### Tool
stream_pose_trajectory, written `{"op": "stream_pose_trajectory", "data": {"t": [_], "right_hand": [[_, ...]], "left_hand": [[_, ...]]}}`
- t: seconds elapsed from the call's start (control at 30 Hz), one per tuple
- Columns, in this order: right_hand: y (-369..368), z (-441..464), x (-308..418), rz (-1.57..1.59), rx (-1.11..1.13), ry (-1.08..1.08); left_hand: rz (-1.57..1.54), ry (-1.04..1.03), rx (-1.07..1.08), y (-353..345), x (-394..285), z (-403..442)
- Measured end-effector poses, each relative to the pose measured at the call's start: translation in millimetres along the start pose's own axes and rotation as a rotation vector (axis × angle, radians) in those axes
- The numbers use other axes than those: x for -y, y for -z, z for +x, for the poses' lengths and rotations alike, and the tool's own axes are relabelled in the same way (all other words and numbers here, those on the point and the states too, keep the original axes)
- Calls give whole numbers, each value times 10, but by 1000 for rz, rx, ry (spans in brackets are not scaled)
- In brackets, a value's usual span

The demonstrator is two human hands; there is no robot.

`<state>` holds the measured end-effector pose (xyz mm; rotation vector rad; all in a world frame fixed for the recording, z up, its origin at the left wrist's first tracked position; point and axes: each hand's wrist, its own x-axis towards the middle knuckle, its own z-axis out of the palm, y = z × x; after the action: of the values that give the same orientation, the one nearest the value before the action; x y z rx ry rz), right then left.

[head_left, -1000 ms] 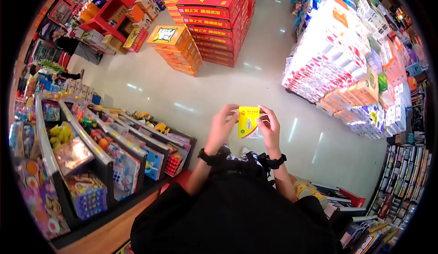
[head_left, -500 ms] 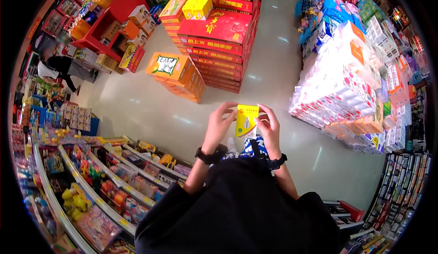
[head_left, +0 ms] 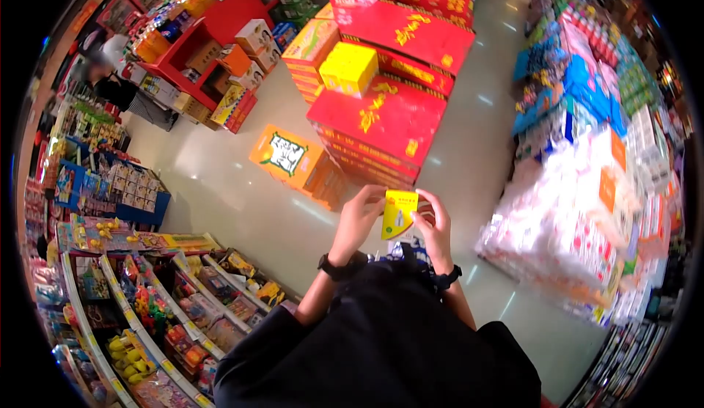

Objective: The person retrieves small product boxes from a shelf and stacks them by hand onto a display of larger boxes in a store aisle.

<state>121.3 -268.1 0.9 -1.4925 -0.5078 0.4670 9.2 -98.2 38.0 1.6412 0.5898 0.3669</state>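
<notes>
A small yellow box with printed lettering and a little pale picture on its front is held upright before my chest. The fingers of my left hand grip its left edge. On the opposite side, my right hand holds its right edge, with the thumb near the lower front corner. Both hands are closed on the box, and its back is hidden from me. A dark band is on each wrist.
Ahead stand stacked red cartons topped by a yellow carton, beside an orange carton stack. Wrapped white packs are piled right. Tiered shelves of toys curve along the left. A person is far left.
My view has shifted, so the carton stacks and shelves appear lower. The yellow box also sits slightly lower in view and stays between both hands.
</notes>
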Motion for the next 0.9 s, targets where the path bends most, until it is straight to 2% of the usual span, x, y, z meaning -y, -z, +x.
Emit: {"op": "stream_pose_trajectory", "data": {"t": [0.07,0.17,0.27,0.37,0.43,0.47,0.57,0.67,0.77,0.8,0.9], "right_hand": [[55,407,-55,-33,41,38],[67,907,-36,-11,110,-24],[-6,1319,72,-132,117,79],[-97,1669,29,-152,117,61],[-184,1857,-24,-139,91,54],[-195,1980,-50,-316,72,194],[-335,2260,37,-458,30,258],[-505,2536,-29,-383,1,188],[-617,2801,-78,-512,-38,269],[-649,2885,-70,-556,-57,293],[-726,3098,-114,-631,-124,319]], "left_hand": [[-22,-12,-41,-26,36,332],[22,-53,-83,5,28,687],[45,-87,-139,14,10,1036],[44,-17,-128,110,61,1387],[6,-6,-80,210,112,1670],[20,-17,-56,270,148,1797],[18,-8,7,417,171,2109],[-54,-8,48,591,202,2355],[105,35,43,687,347,2602],[97,91,117,731,317,2663],[205,5,332,741,595,2917]]}}
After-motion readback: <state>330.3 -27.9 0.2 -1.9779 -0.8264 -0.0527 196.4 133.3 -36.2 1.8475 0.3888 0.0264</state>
